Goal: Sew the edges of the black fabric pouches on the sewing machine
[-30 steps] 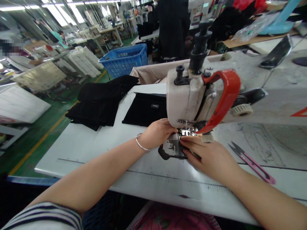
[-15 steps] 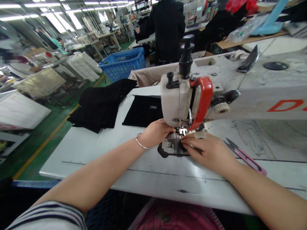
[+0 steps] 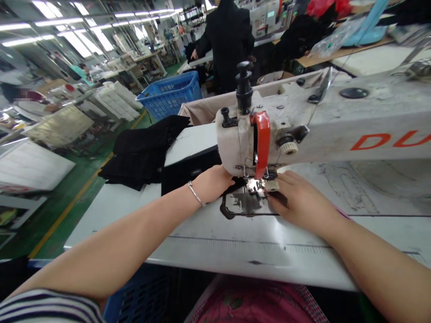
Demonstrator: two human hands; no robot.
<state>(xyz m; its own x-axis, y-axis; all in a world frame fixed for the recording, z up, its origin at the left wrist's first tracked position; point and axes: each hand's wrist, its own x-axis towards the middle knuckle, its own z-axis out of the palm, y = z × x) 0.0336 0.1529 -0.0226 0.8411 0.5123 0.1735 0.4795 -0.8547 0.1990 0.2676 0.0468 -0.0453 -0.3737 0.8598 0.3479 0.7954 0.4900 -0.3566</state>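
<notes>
A flat piece of black cloth [image 3: 178,176] with a small dark label [image 3: 195,172] lies on the white tabletop [image 3: 117,215], left of the needle area, its right part passing behind the left hand [image 3: 215,185] and the machine head. That hand rests at the cloth's near edge, fingers close together and thumb tip near the small bright metal presser foot [image 3: 255,186]; whether it pinches the cloth or only presses it cannot be told. The right hand [image 3: 298,199] lies on the other side of the foot, its fingers reaching beyond it and its thumb set a little apart, with a dark gap between; whether it grips anything cannot be made out. Between the hands sits a shiny, worn metal plate [image 3: 247,204], and above it stands the off-white industrial sewing machine [image 3: 232,139] with a curved red guard [image 3: 262,143]. A silver bangle [image 3: 195,194] circles the left wrist. A thin pink strip [image 3: 342,212] shows just beside the right wrist. Farther left, a heap of folded black fabric [image 3: 141,150] lies by the table's far edge. Beyond are a blue plastic basket [image 3: 171,94] and a co-worker in dark clothing [image 3: 229,45].
</notes>
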